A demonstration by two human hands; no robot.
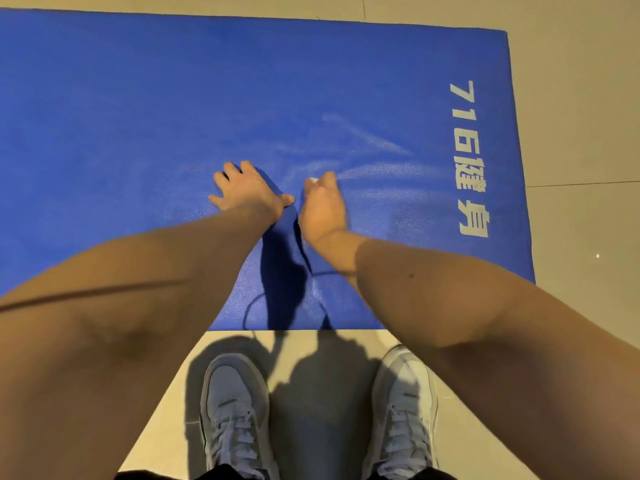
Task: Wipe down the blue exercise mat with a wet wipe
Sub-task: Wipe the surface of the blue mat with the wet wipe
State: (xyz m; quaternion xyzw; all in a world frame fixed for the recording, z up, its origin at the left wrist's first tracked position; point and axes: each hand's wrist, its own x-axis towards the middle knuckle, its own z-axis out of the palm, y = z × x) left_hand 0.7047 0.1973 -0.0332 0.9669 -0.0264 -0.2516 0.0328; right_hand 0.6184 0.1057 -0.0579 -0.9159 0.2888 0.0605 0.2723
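The blue exercise mat lies flat on a tiled floor and fills the upper part of the view, with white printed characters along its right end. My left hand rests flat on the mat with fingers spread. Just to its right, my right hand is curled on a white wet wipe; only a small white corner shows beyond the fingers. Pale damp streaks fan out on the mat to the right of that hand.
Beige floor tiles surround the mat on the right and near side. My two grey sneakers stand on the floor at the mat's near edge. A thin dark cord loops over that edge.
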